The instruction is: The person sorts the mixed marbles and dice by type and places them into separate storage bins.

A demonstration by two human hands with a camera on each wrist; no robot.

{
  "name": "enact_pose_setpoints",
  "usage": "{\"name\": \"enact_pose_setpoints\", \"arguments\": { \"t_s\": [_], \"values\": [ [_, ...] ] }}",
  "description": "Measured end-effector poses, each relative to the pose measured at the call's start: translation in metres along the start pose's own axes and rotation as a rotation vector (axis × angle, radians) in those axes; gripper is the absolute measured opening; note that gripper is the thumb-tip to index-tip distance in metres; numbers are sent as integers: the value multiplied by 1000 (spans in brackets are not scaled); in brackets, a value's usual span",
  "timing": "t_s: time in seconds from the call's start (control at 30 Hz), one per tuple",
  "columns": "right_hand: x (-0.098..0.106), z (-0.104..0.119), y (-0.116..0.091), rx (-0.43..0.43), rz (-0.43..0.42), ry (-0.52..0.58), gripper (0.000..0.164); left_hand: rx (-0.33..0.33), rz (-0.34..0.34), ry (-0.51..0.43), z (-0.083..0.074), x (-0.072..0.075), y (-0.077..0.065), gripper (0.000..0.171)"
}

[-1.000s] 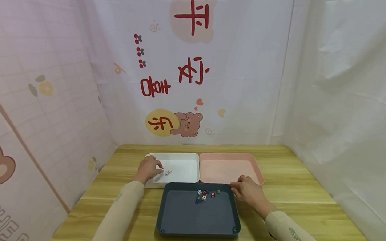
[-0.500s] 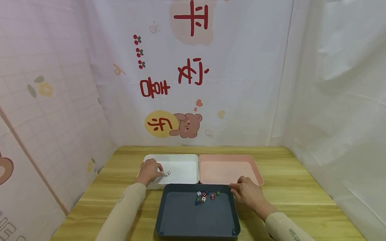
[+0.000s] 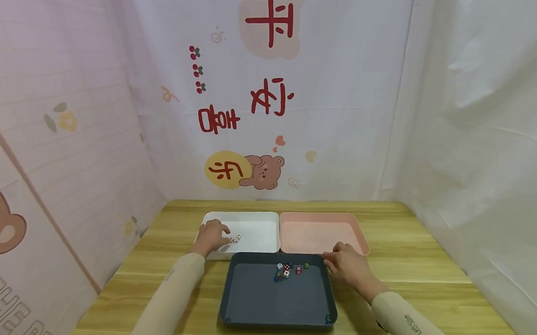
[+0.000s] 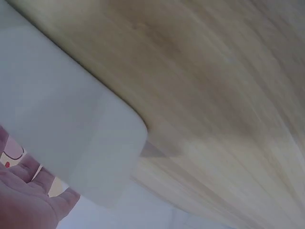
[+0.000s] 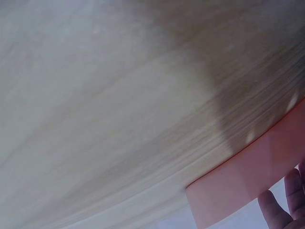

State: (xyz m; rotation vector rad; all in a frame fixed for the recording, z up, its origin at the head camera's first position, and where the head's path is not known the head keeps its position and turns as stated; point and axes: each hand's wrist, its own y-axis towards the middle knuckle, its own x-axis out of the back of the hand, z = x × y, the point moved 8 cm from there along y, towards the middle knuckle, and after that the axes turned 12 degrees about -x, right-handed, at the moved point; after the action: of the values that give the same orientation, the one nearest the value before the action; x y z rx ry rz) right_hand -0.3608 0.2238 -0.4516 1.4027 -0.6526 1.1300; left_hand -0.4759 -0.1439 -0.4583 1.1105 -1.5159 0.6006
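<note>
My left hand [image 3: 212, 238] reaches over the near left part of the white tray [image 3: 260, 232]. Its thumb and forefinger are spread apart, right beside a small cluster of white dice [image 3: 236, 238]. In the left wrist view, loosely bent fingers [image 4: 43, 180] show past the tray's outer wall. At the back right corner of the dark grey tray [image 3: 272, 304], the fingertips of my right hand [image 3: 347, 265] touch the rim. Several coloured dice [image 3: 287, 269], red, blue, white and green, lie together near that tray's back wall.
A pink tray [image 3: 319, 233] stands against the white tray's right side, behind the grey one. Small dark dice sit in the grey tray's front corners, one blue-green die [image 3: 328, 319] at the right. The wooden table [image 3: 417, 276] meets printed cloth walls at the back and sides.
The left thumb and forefinger, close together by the white dice half a second ago, now stand wider apart. The right hand stays at the grey tray's corner. The view tilts slightly.
</note>
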Motion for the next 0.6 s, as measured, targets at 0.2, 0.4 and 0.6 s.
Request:
{"name": "enact_pose_setpoints", "arguments": {
  "t_s": [0.2,0.4,0.6],
  "values": [
    [1,0,1,-5,5,8,19,-25,-14,-11,-2,8,-3,32],
    [2,0,0,-2,-3,7,19,-59,7,-18,-4,18,-10,48],
    [1,1,-1,2,15,6,20,-76,42,-41,-7,24,-21,63]
  ]
}}
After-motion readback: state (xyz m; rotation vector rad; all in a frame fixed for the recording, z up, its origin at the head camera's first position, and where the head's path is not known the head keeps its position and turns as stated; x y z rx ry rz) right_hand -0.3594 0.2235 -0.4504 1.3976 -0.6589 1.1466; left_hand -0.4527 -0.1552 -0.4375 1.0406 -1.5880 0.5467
